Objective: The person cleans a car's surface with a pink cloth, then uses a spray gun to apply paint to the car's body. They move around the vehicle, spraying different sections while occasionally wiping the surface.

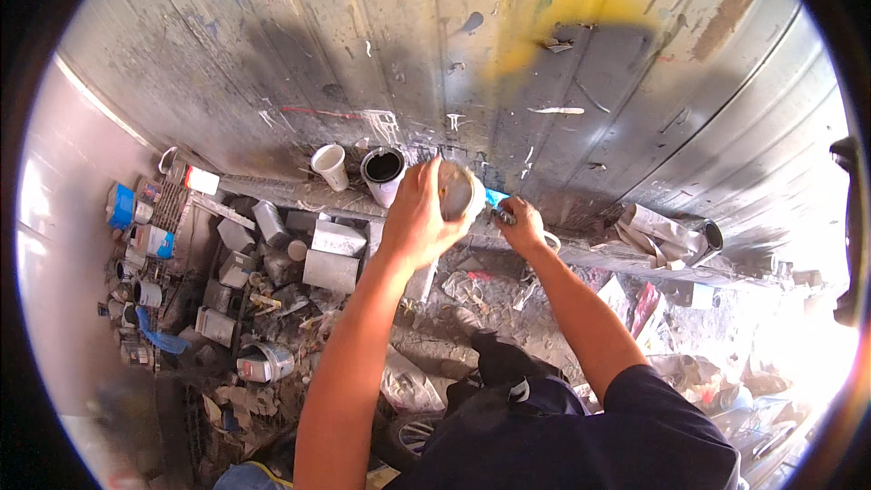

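My left hand (415, 218) is raised in the middle of the view, its fingers wrapped round a white cup (463, 194) tilted so that a round end shows. Just right of the cup, my right hand (523, 225) is closed on a small tool with a bright blue part (495, 199); its exact kind is hidden by the fingers. Left of my left hand, a pail of dark paint (384, 166) stands on the ledge by the wall. A white paper cup (329, 166) stands beside that pail.
A paint-smeared metal wall (435, 63) rises ahead. Several cans and boxes clutter the lower left, among them a grey-white bucket (265, 362). A crumpled paper wrapping (662, 234) lies on the ledge at right. Debris covers the floor near my feet.
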Tool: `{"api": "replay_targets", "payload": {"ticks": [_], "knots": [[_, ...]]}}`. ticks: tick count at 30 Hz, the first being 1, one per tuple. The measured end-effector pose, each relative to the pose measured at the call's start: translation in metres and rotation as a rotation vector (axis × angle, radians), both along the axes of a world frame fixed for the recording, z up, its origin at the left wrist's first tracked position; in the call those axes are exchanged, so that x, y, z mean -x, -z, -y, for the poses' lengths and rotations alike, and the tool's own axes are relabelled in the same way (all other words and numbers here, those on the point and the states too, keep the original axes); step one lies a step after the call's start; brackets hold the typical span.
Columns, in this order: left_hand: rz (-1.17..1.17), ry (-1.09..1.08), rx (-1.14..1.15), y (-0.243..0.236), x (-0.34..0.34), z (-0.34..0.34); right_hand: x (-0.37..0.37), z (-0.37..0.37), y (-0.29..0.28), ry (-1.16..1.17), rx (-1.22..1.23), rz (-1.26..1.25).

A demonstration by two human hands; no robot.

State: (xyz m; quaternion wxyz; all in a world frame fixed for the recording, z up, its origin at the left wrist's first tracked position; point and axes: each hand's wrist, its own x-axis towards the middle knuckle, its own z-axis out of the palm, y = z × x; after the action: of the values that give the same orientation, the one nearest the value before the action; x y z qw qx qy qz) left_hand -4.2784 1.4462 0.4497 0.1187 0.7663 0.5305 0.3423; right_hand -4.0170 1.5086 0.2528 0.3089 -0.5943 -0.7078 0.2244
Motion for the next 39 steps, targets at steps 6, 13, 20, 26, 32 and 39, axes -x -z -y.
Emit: {"api": "replay_targets", "payload": {"ticks": [6, 13, 20, 26, 32, 39], "knots": [[-0.157, -0.093, 0.021, 0.072, 0.006, -0.066, 0.002, -0.037, 0.016, -0.054, 0.071, 0.119], [-0.099, -0.143, 0.003, 0.107, 0.034, -0.064, 0.002, 0.0, 0.035, 0.032, -0.085, 0.144], [0.047, -0.384, 0.247, 0.127, 0.078, 0.085, -0.004, 0.099, 0.024, -0.311, 0.448, 0.027], [0.225, -0.835, 0.795, 0.203, 0.09, 0.349, -0.043, 0.136, 0.108, -1.052, 0.655, 0.577], [0.565, -1.262, 0.97, 0.218, 0.029, 0.484, 0.019, 0.105, 0.152, -1.306, 0.644, 0.85], [0.721, -1.341, 0.915, 0.258, 0.053, 0.487, 0.181, 0.054, 0.168, -1.684, 0.682, 0.782]]}}
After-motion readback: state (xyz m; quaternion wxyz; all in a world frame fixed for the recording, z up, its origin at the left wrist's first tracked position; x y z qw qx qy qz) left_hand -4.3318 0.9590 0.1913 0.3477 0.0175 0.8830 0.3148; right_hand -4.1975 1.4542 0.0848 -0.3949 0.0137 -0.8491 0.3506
